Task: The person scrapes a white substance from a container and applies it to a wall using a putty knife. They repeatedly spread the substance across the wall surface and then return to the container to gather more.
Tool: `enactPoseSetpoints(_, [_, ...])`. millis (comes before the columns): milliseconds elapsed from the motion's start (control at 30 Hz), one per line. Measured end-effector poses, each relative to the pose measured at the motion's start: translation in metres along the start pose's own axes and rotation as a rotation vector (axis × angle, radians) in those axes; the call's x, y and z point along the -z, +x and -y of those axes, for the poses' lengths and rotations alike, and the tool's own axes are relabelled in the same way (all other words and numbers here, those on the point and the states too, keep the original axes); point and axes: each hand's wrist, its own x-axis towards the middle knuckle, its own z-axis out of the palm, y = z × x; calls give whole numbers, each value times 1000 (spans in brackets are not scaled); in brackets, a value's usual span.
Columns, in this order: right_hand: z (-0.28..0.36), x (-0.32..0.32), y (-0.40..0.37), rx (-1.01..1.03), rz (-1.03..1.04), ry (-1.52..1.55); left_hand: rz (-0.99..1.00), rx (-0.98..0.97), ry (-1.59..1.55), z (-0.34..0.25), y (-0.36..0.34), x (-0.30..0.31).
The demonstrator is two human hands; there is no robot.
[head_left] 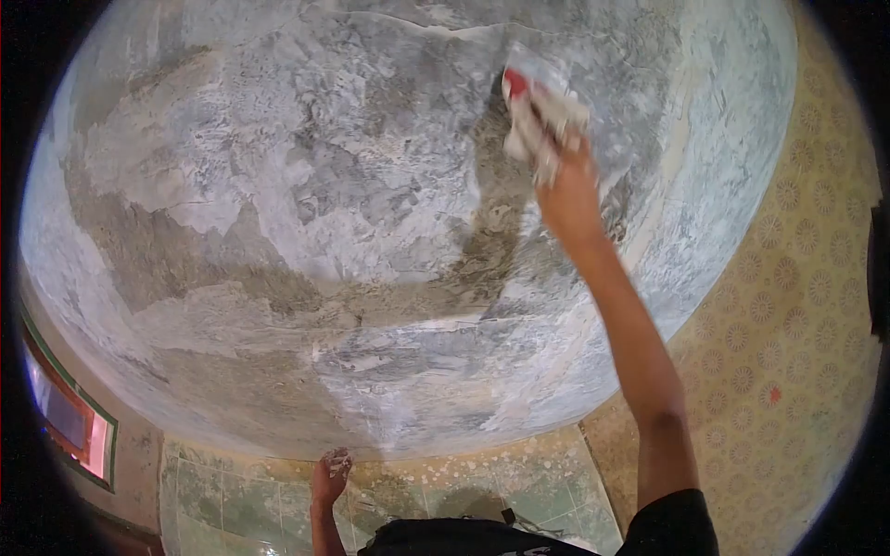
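My right hand reaches up to the plastered wall, fingers wrapped round a scraper-like tool with a red part and a pale, plaster-smeared blade. Motion blurs both the fingers and the tool, which overlaps the wall's upper right area. Whitish plaster coats those fingers. Low down near the wall's bottom edge, my left hand hangs with loosely curled fingers, plaster on the fingertips and no object visible in it.
Patterned yellowish wall covering borders the plaster on the right. Green floor tiles spotted with white splashes lie below. At the lower left is a green-edged frame around a bright opening. A dark strip shows at the far right.
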Motion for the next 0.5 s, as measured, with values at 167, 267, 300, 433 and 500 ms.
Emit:
enactPoseSetpoints(167, [37,-48,-158,54,272,50,32,-50,135,20,-1,14])
enactPoseSetpoints(267, [77,-42,-220,83,375,178,37,-37,110,39,-3,17])
enactPoseSetpoints(300, [78,-39,-223,77,376,173,32,-22,60,38,-2,18])
enactPoseSetpoints(433, [56,-11,-167,50,326,464,72,-9,79,31,4,23])
enactPoseSetpoints(500, [15,-1,-121,-74,197,462,93,-47,107,27,9,24])
